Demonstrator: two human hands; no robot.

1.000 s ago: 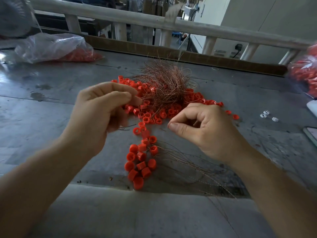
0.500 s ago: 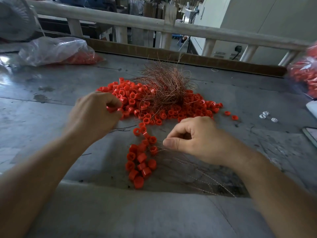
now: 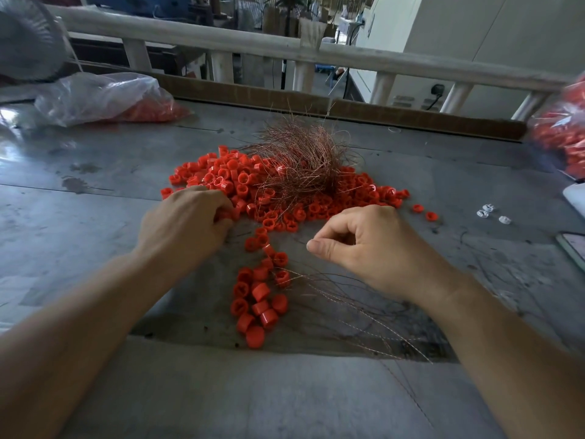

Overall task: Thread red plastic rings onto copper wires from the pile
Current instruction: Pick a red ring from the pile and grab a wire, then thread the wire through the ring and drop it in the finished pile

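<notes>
Reaching into the near edge of the red rings (image 3: 240, 180) heaped on the worktop (image 3: 95, 172), the left hand (image 3: 186, 223) curls its fingers over a few loose pieces; whether one is already caught between the fingertips cannot be told. The right hand (image 3: 364, 245) waits just above the surface with thumb and forefinger pressed together, apparently pinching a single copper wire, though the strand is too fine to make out with certainty. Behind both hands the tangle of copper wires (image 3: 300, 163) sits on top of the pile, and a cluster of threaded rings (image 3: 259, 299) lies between the forearms, wire tails fanning toward the right.

The step in hand looks like the pick-up of the next ring. The move after it calls for lifting one ring clear, turning its bore toward the wire tip and bringing the two hands together.

A second ago the left hand was raised near the right one; since then it has dropped to the pile, while the right hand has sunk slightly, keeping its pinch.
</notes>
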